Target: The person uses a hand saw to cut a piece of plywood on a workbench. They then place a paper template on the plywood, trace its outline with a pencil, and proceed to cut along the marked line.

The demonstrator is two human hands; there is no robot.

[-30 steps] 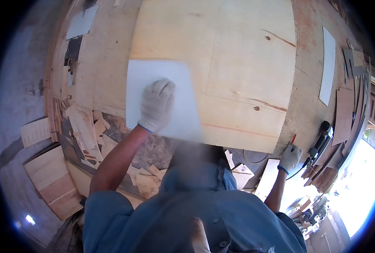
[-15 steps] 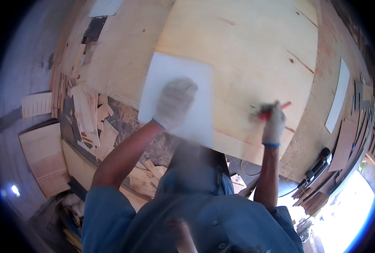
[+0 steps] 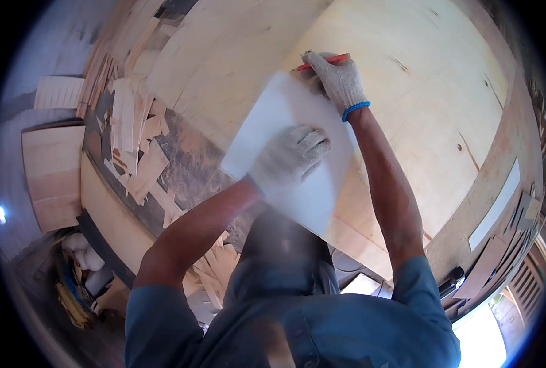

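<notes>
Single head-worn fisheye view, looking steeply down from above the person's chest, close over both gloved hands, wide plywood sheet [image 3: 408, 86] filling the upper frame, edges curving toward the dark rim

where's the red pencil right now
In the head view, upper middle: the red pencil is in the right hand, at the far edge of the white sheet on the plywood board.

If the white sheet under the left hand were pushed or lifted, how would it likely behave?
The white sheet lies flat on the smooth plywood panel, so it would probably slide easily; the left hand presses it down. It looks thin with crisp edges, likely light, perhaps slightly flexible.
</notes>
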